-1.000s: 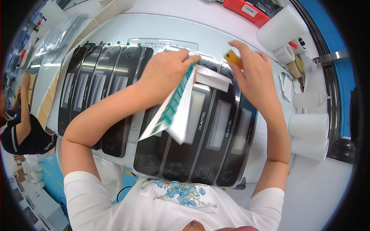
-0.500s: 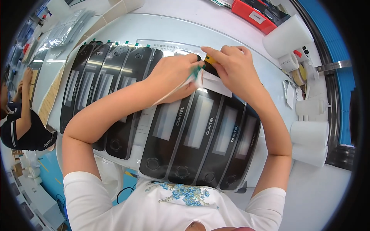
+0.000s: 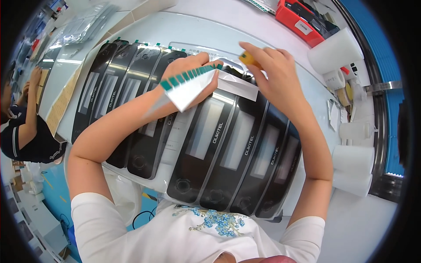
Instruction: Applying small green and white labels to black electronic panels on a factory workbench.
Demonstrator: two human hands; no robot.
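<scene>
My left hand (image 3: 183, 64) is closed on a white sheet of stickers (image 3: 187, 93) with a row of green tabs along one edge. This sheet is tilted and partly covers the hand. My right hand (image 3: 277, 72) pinches a small yellow piece (image 3: 251, 60), blurred, whose kind I cannot make out. It is held above the far ends of several black long panels (image 3: 215, 173) with silvery windows under clear film. A white paper strip (image 3: 238, 86) lies across these panels, between my hands. More black panels (image 3: 144, 155) lie to the left, with green tabs at their far ends.
A red bin (image 3: 298, 22) with dark items stands at the far right. White rolls (image 3: 335, 48) line the right side, with tape rolls (image 3: 346, 91) among them. Clear plastic packs (image 3: 85, 28) lie at the far left, where another person's arm (image 3: 31, 94) shows.
My hands have moved apart, the right one going right with the yellow piece. In my left hand the sticker sheet has swung round, so its green row shows. The whole view has shifted slightly.
</scene>
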